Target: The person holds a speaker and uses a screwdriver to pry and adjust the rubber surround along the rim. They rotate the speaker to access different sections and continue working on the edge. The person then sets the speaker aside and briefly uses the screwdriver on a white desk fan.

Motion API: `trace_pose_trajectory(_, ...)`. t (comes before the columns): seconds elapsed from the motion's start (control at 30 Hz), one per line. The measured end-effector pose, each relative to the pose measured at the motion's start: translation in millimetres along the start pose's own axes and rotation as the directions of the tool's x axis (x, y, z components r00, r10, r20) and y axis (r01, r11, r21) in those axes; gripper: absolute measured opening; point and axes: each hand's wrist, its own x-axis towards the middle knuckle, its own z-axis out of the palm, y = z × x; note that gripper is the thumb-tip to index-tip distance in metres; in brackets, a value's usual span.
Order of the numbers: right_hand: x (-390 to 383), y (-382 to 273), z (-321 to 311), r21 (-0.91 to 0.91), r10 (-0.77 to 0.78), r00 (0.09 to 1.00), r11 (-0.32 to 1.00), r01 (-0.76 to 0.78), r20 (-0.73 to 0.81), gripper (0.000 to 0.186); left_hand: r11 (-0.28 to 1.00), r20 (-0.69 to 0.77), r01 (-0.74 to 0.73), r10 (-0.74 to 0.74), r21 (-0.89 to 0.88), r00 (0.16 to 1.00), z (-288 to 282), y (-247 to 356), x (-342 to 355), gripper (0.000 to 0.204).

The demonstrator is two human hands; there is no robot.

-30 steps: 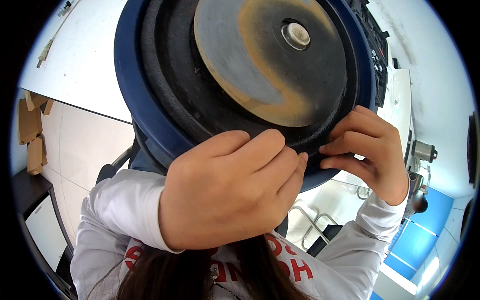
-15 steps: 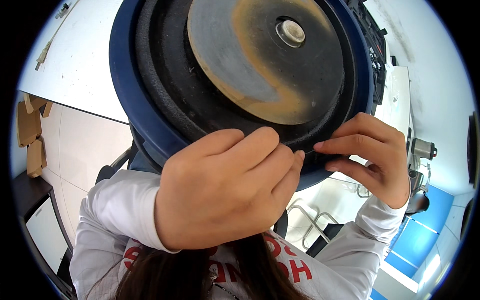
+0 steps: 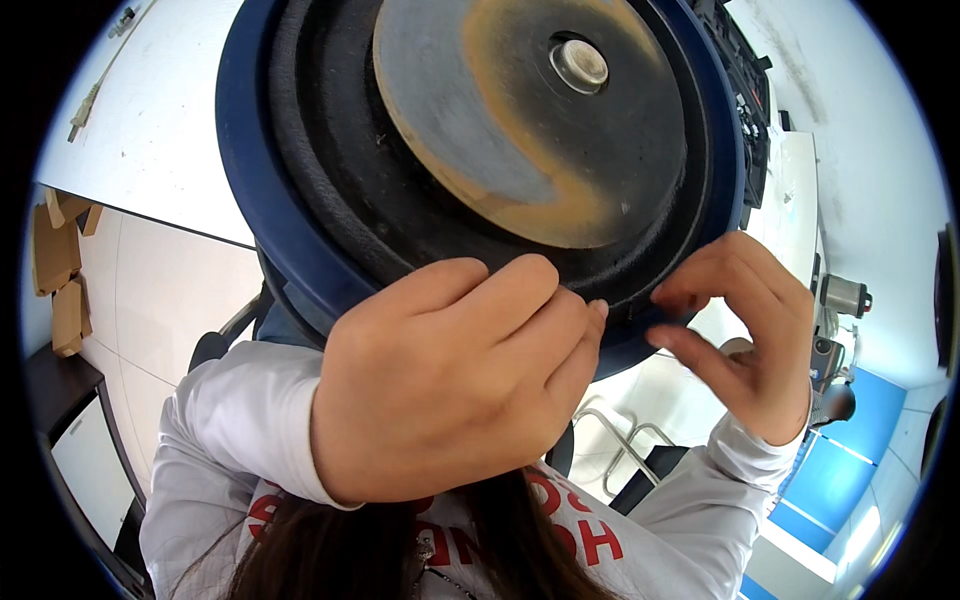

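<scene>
the round blue shell (image 3: 240, 150) is right in front of the person, its open side turned toward the head. it has a black inside (image 3: 325, 140), a stained metal plate (image 3: 440, 90) and a silver button (image 3: 580, 66) set in the plate. the shell's far edge runs out of view, and what bears its weight is hidden.

the left hand (image 3: 450, 390) has its back to the camera and its fingers bent at the near edge; most of the fingertips are covered, so i cannot tell whether it pinches anything. the right hand (image 3: 775, 325) is just beside it, to the right, its thumb (image 3: 690, 350) and forefinger parted and nothing visible between them. the fingertips are a little blurred, so touching or not is unclear.

the step in hand seems to be finger work along the near edge. to do it well, i would let the left hand steady the shell and bring the right thumb and forefinger together squarely, pad to pad, rather than poking with a nail. dropping the left knuckles a little would help, since they block the view of the spot. short, light moves should suit a curved edge best, kept clear of the plate and the button, which may give under a knock.
</scene>
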Motion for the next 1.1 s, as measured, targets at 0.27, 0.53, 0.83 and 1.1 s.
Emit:
trace_pose_trajectory(0.27, 19.7, 13.2, -13.1, 0.093, -0.076, 0.964, 0.994, 0.054, 0.256, 0.02, 1.0, 0.002, 0.009, -0.009, -0.029, 1.0, 0.0, 0.3, 0.3, 0.03)
trace_pose_trajectory(0.53, 34.6, 22.6, -13.5, 0.13, -0.212, 0.902, 0.976, 0.175, 0.375, 0.02, 1.0, 0.112, 0.014, -0.014, 0.006, 0.994, -8.4, 1.2, 2.8, 0.033)
trace_pose_trajectory(0.83, 23.9, 39.9, -10.6, 0.341, -0.128, 0.974, 0.938, 0.057, 0.188, 0.016, 1.0, 0.065, 0.01, -0.011, 0.013, 0.998, -6.4, 2.0, 4.0, 0.035)
trace_pose_trajectory(1.1, -6.1, 27.8, 23.9, 0.097, -0.154, 0.971, 0.98, 0.174, -0.183, 0.019, 1.0, 0.091, 0.013, -0.013, 0.004, 0.996, -6.6, 1.4, 6.1, 0.036)
